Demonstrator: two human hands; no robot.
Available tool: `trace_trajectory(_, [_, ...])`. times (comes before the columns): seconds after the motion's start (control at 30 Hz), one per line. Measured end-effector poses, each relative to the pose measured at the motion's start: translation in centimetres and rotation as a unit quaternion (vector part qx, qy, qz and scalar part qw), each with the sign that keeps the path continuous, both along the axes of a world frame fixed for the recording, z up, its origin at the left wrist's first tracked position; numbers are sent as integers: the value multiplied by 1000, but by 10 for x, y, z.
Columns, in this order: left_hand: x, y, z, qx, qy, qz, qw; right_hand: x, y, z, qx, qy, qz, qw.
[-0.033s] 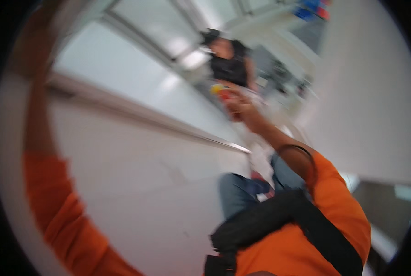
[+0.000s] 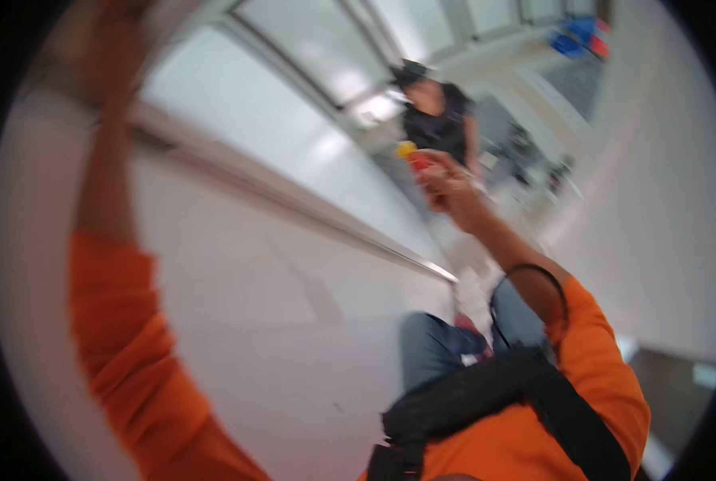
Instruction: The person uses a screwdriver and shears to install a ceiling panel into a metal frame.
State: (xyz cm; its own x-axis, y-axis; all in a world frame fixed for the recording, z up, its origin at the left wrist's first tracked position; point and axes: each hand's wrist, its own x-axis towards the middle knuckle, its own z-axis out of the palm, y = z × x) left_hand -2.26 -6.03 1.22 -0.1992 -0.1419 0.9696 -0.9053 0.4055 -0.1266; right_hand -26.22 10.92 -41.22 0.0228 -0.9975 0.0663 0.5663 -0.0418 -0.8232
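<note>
Your right hand (image 2: pixel 449 183) is clamped on a small red-and-yellow object (image 2: pixel 420 163).
Your fingers close around its red part, its yellow end pointing up and left, past the metal-edged end of the long pale ledge (image 2: pixel 294 204); blur hides what kind of thing it is. Your left hand (image 2: pixel 116 52) is raised at the upper left, near the far left end of that ledge, too blurred to tell whether its fingers are apart or together. A dark cable (image 2: pixel 564 301) loops by your right forearm. Beyond the object is a person in a black top and dark cap (image 2: pixel 438 132); a pale wall (image 2: pixel 655 184) rises on your right, and a blue item (image 2: pixel 571 38) lies farther off, at the upper right.
</note>
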Motion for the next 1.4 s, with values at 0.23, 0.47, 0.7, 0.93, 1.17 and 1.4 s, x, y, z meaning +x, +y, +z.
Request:
trace_trajectory(0.23, [-18, 42, 17, -2, 14, -96, 995, 63, -88, 180, -203, -95, 100, 969])
trace_trajectory(0.47, [-12, 42, 18, 64, 41, -152, 985, 110, -123, 196, -204, -195, 155, 947])
trace_trajectory(0.7, [-22, 54, 19, 27, 29, -103, 994, 120, -122, 198, -194, -220, 165, 942])
trace_trajectory(0.93, [-19, 52, 19, 51, 48, -127, 990, 124, -125, 197, -203, -230, 182, 934])
trace_trajectory(1.17, [-24, 55, 13, 33, 35, -138, 989, 127, -126, 197, -210, -238, 186, 930])
trace_trajectory(1.4, [-13, 50, 17, 46, 37, -134, 989, 130, -140, 196, -252, -201, 91, 942])
